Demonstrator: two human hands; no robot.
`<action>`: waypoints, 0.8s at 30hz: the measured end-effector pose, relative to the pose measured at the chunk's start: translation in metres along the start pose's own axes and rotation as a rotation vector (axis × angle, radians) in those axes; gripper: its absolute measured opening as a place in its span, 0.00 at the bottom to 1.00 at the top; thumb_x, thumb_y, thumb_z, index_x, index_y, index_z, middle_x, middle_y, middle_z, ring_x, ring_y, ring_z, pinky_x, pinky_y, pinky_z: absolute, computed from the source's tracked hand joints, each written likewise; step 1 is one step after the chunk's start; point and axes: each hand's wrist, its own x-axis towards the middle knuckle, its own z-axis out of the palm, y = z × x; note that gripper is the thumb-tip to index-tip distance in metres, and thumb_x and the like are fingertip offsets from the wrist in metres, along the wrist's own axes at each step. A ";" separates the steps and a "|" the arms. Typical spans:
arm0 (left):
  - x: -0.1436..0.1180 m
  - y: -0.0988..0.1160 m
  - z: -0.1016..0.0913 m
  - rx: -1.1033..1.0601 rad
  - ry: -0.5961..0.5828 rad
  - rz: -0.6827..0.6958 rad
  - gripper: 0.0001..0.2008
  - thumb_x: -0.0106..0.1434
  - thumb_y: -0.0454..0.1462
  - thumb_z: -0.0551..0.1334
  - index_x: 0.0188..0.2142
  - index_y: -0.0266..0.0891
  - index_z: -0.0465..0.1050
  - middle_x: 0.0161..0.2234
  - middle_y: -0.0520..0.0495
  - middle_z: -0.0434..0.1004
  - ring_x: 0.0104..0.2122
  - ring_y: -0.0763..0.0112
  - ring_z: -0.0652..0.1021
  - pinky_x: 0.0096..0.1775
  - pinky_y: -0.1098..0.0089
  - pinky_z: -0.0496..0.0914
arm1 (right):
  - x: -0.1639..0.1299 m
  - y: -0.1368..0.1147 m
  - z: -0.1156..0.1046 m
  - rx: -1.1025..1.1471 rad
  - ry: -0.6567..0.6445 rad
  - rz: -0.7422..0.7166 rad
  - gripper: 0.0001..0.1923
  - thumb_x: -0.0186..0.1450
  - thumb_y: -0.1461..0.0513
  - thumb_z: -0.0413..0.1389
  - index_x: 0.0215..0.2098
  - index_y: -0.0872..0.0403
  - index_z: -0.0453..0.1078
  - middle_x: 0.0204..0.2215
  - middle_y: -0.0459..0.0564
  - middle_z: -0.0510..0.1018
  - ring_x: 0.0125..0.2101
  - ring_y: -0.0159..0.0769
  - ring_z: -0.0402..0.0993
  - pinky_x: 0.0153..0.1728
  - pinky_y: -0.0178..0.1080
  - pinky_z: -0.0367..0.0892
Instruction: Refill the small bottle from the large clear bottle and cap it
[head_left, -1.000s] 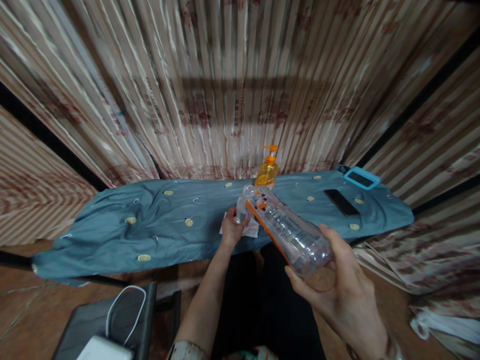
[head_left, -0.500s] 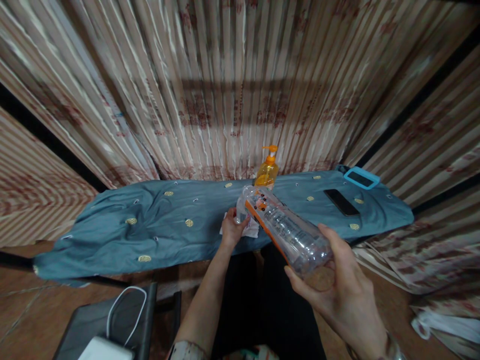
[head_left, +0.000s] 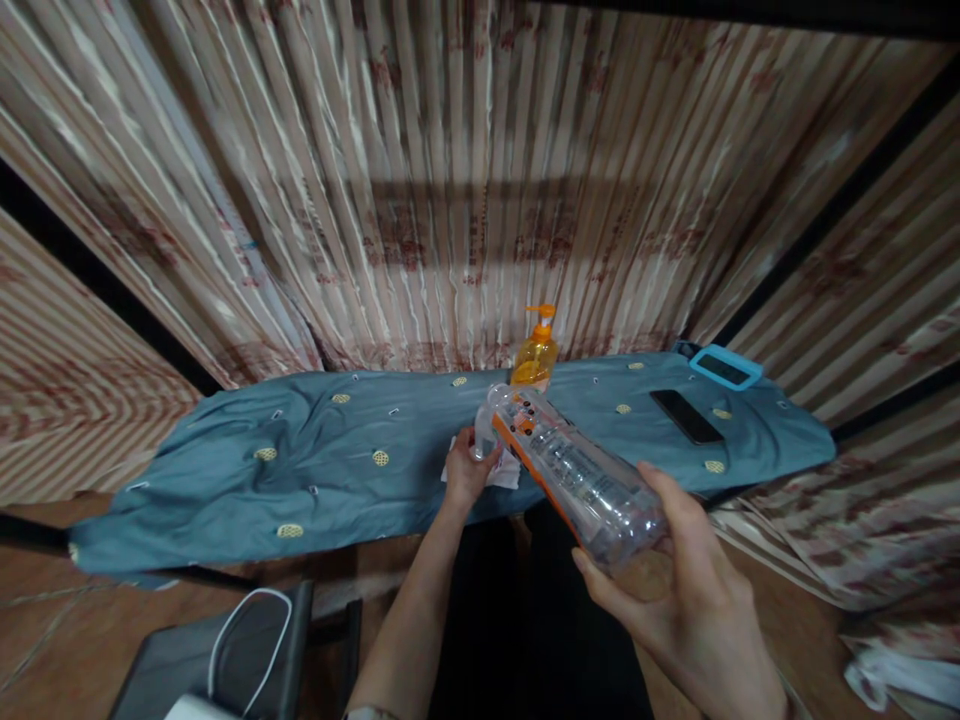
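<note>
A clear plastic bottle [head_left: 577, 470] with an orange strip and dark printing is tilted over my lap, its narrower end up and to the left. My right hand [head_left: 690, 580] grips the wide base, thumb below and fingers above. At the upper end my left hand [head_left: 471, 470] pinches a clear curved piece [head_left: 486, 428], which looks like the bottle's lid; I cannot tell if it is attached. Under my left hand lies a white paper or cloth [head_left: 506, 473] with faint printing. Just behind the bottle's upper end stands an orange pump bottle [head_left: 535, 350].
A blue-green pineapple-print cloth [head_left: 322, 430] covers the narrow table. On its right lie a black phone [head_left: 685, 416] and a blue-framed device [head_left: 725, 368]. Below left, a dark stool [head_left: 180, 650] carries a white cable [head_left: 247, 596]. Pleated curtains [head_left: 465, 180] surround the table.
The view has tilted up slightly, so everything sits a little lower. Both hands keep their hold, and the bottle has barely moved relative to the table.
</note>
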 end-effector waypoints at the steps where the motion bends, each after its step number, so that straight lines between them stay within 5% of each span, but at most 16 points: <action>1: 0.000 0.000 0.000 -0.005 0.002 -0.002 0.18 0.49 0.38 0.70 0.39 0.40 0.70 0.38 0.46 0.79 0.39 0.65 0.79 0.42 0.67 0.71 | 0.000 0.000 0.000 -0.002 -0.001 -0.002 0.39 0.60 0.53 0.59 0.64 0.56 0.52 0.54 0.59 0.71 0.51 0.47 0.73 0.46 0.46 0.76; 24: 0.000 0.000 0.000 0.035 0.020 0.049 0.16 0.51 0.39 0.69 0.39 0.40 0.70 0.36 0.47 0.79 0.37 0.64 0.79 0.40 0.66 0.72 | -0.001 0.000 0.002 -0.002 0.008 0.019 0.39 0.60 0.52 0.58 0.64 0.55 0.52 0.54 0.60 0.71 0.51 0.48 0.74 0.44 0.49 0.77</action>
